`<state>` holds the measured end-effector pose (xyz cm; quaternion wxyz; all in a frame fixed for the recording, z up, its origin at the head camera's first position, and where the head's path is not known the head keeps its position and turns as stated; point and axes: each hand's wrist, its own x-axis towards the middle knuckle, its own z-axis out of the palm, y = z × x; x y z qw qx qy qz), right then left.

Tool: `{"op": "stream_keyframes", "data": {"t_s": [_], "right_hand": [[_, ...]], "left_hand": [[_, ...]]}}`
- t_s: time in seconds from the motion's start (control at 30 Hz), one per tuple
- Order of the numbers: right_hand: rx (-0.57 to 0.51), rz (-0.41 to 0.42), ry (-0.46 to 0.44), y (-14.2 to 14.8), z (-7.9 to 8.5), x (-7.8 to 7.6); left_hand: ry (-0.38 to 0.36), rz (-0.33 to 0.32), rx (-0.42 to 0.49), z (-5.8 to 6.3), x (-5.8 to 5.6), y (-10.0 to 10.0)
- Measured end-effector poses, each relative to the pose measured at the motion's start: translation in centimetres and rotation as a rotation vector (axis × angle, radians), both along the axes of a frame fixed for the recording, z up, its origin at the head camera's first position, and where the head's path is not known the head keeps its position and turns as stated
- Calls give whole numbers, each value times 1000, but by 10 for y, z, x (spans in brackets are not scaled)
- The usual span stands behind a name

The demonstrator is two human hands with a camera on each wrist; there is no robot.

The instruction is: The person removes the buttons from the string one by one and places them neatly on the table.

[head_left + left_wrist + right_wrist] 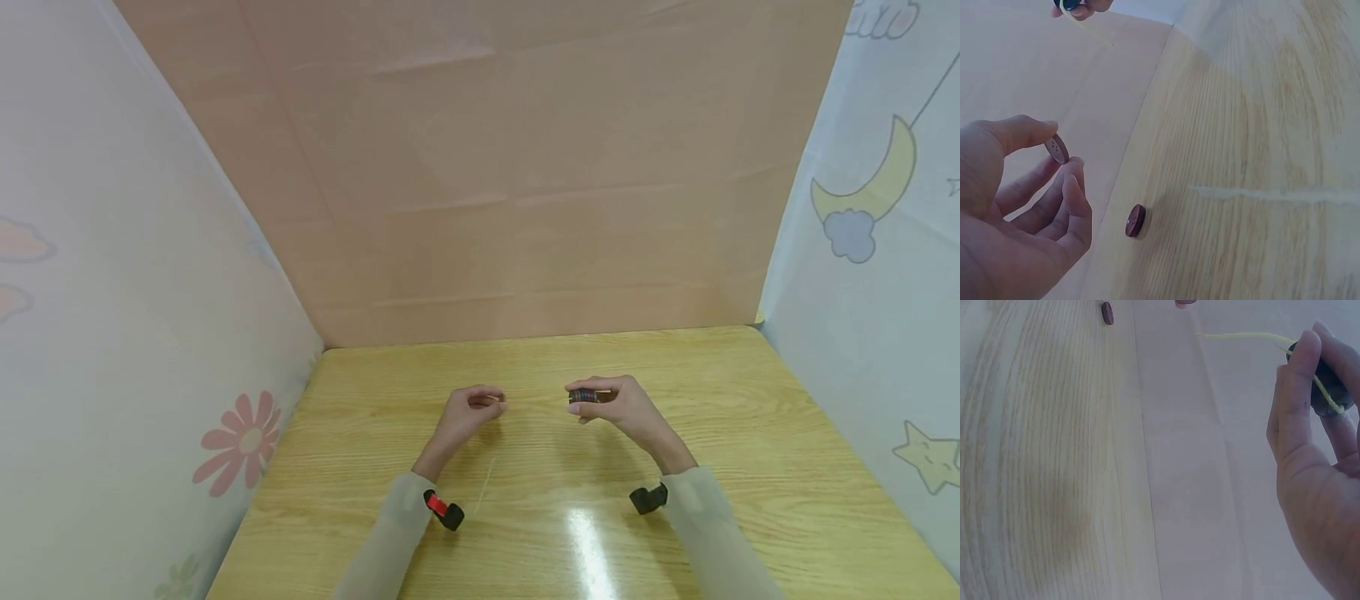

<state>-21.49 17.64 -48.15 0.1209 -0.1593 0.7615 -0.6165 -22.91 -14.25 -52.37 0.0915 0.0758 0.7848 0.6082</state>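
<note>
While the left hand [465, 413] pinches a button [1057, 150], fingers nearly closed, and the right hand [633, 411] at its three o'clock grips a dark stack [582, 396], fingers wider, it seems best to line button and yellow string [1241, 335] up slowly.

I count two hands here, a left hand [463, 413] and a right hand [628, 410], coming out of two pale sleeves [390, 533], with two small black gadgets [647, 499], one at each wrist. Single red-brown buttons make two: one button [1056, 150] between the left fingers, another button [1135, 220] apart from them. The right fingers have one dark, ridged bundle [582, 397]; its layers are too small to number. The yellow string [1235, 335] looks like one length, partly hidden. There's one table [525, 467], one tan sheet [525, 167], and two patterned walls [112, 292], showing one moon [873, 187] and one large pink flower [243, 443].
</note>
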Motion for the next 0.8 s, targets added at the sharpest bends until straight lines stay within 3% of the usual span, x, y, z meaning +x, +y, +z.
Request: {"op": "stream_keyframes", "data": {"t_s": [0.8], "right_hand": [[4, -3, 10, -1, -2, 0]], "left_hand": [[43, 61, -90, -19, -3, -17]]}}
